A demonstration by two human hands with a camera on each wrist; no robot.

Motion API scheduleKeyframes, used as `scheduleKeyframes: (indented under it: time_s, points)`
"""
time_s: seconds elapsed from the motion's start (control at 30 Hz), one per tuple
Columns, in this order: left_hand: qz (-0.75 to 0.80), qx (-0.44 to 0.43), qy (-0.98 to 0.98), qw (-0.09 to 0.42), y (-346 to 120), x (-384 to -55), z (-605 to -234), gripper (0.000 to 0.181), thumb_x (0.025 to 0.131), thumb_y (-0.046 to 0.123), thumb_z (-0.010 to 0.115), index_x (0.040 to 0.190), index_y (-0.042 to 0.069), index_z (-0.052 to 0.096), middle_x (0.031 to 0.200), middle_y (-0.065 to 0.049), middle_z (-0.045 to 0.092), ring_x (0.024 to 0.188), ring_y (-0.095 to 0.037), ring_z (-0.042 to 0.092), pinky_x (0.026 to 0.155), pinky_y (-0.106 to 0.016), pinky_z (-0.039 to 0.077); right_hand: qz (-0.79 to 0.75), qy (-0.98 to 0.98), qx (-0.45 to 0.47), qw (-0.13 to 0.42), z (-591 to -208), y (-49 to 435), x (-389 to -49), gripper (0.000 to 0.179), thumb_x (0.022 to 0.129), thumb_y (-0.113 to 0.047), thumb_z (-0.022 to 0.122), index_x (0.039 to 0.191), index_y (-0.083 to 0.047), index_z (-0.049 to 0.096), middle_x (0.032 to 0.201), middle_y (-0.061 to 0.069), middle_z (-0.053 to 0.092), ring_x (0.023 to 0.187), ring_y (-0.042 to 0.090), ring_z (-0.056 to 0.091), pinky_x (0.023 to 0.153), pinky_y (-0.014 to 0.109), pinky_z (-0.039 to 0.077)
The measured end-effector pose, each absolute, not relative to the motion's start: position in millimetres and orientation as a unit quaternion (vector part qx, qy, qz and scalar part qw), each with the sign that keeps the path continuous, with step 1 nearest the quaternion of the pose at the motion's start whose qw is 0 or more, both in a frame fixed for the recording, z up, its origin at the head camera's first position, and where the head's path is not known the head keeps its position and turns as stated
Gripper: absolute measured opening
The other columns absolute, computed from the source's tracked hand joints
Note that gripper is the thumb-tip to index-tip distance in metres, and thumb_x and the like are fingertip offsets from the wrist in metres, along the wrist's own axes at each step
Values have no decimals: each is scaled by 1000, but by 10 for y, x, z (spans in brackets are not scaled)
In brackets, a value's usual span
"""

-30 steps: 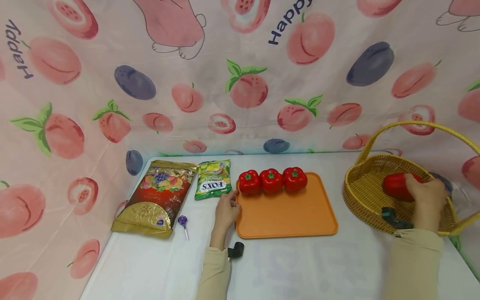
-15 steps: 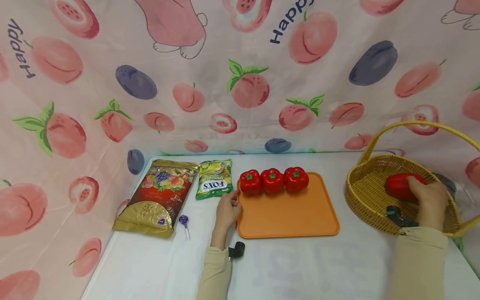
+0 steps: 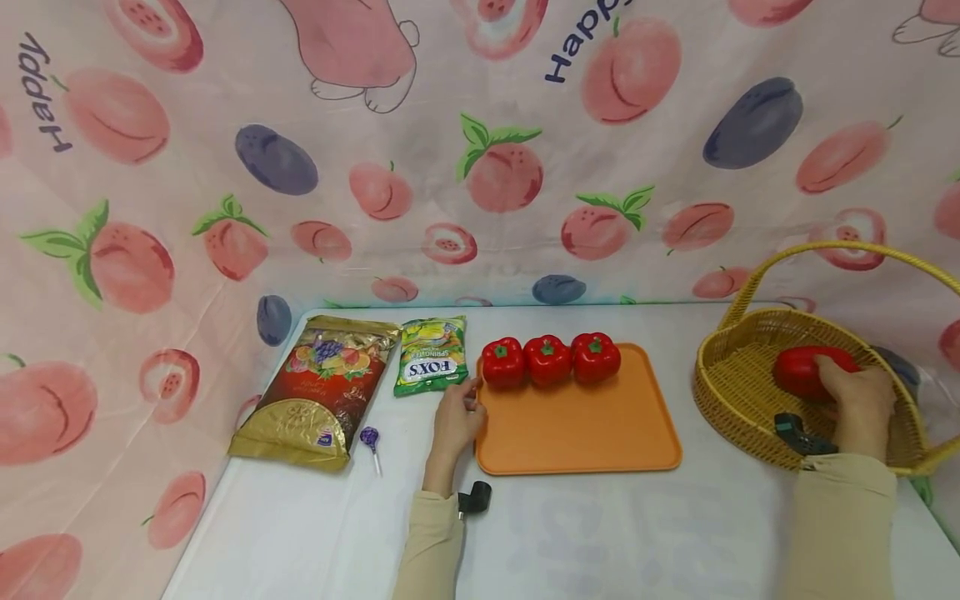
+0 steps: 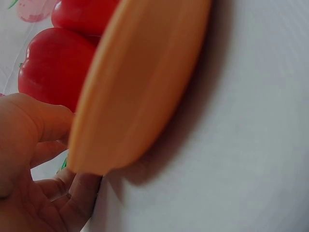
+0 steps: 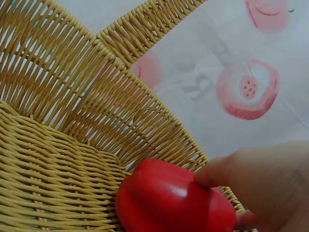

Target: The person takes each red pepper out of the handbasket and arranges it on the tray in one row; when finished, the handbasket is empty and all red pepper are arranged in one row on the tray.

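Note:
My right hand (image 3: 862, 408) grips a red bell pepper (image 3: 806, 372) inside the yellow wicker basket (image 3: 738, 442). In the right wrist view the thumb lies on the smooth red side of the pepper (image 5: 169, 198), low against the woven wall. My left hand (image 3: 455, 417) is at the left rim of the orange tray (image 3: 577, 433). In the left wrist view its thumb and fingers pinch the tray's corner (image 4: 91, 162). Three more red bell peppers (image 3: 548, 360) stand in a row along the tray's far left edge, green stems up.
Left of the tray lie a green Foxs candy packet (image 3: 431, 354), a large red and gold candy bag (image 3: 318, 392) and a purple lollipop (image 3: 370, 439). The basket's tall handle (image 3: 847, 247) arches above its opening. A peach-printed cloth (image 3: 450, 167) hangs behind the white table (image 3: 600, 533).
The head view has shifted slightly. My right hand and its pepper have moved a little to the right within the basket; the left hand stays at the tray's rim.

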State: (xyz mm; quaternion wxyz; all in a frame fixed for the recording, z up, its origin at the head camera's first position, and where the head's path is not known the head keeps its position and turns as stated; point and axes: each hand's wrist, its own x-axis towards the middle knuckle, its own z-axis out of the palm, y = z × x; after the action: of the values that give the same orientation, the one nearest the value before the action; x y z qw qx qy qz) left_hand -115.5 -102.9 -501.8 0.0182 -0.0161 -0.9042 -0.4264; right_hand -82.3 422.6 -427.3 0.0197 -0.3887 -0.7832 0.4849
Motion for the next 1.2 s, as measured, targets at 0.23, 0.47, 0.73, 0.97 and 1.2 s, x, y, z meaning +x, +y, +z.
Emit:
scheduleKeyframes:
  time_s: [0.23, 0.47, 0.73, 0.97, 1.2]
  points:
    - [-426, -13, -905, 17, -1049, -1147, -5027, 49, 82, -1, 64, 131, 2, 63, 107, -14, 60, 86, -21, 59, 78, -37, 50, 471, -789, -393, 35, -4317, 4213, -862, 88, 87, -43, 55, 138, 23, 28, 123, 41, 35, 85, 45, 54, 44, 33, 54]
    - [-424, -17, -905, 24, -1064, -1148, -5029, 49, 81, -3, 64, 130, 2, 63, 106, -14, 60, 85, -21, 61, 77, -37, 50, 493, -765, -411, 47, -4288, 4121, -849, 91, 86, -46, 58, 148, 12, 24, 138, 35, 29, 118, 49, 37, 70, 34, 58]
    - [-426, -15, -904, 15, -1053, -1156, -5015, 49, 82, -1, 64, 132, 2, 62, 108, -14, 60, 87, -22, 61, 78, -37, 51, 475, -771, -419, 69, -4201, 3988, -767, 98, 85, -50, 56, 151, 11, 15, 155, 34, 16, 141, 51, 14, 117, 55, 15]
    - [-430, -14, -902, 12, -1049, -1149, -5009, 49, 82, -1, 64, 131, 2, 62, 107, -14, 59, 87, -22, 62, 79, -37, 51, 469, -769, -419, 112, -4185, 3823, -707, 96, 85, -51, 57, 152, 7, 19, 155, 30, 22, 141, 49, 18, 117, 52, 15]
    - [-432, -14, -902, 11, -1042, -1150, -5006, 48, 83, -1, 64, 131, 3, 62, 107, -13, 59, 87, -21, 61, 78, -36, 51, 459, -770, -411, 164, -4194, 3583, -687, 89, 86, -47, 58, 150, 5, 28, 152, 27, 31, 139, 43, 26, 115, 52, 21]
